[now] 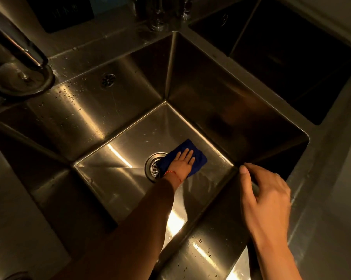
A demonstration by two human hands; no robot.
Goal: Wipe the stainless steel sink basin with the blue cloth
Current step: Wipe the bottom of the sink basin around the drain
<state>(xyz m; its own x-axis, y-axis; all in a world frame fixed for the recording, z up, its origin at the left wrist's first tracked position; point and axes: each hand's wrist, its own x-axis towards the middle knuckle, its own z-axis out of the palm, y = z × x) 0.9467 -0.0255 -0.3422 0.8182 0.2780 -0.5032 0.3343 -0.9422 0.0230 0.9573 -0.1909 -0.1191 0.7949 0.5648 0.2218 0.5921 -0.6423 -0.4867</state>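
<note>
A person's left hand is pressing flat, fingers straight, on a folded dark blue cloth lying on the floor of the square stainless steel sink basin, just beside the round drain. The right hand, its grip curled, is holding the basin's rim.

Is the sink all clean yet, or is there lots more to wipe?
Not finished. The left hand presses the blue cloth flat on the sink floor, partly over the drain, so the bottom is being wiped right now. The right hand rests on the sink rim. Water drops dot the back wall and near wall, so the walls look left to do.
</note>
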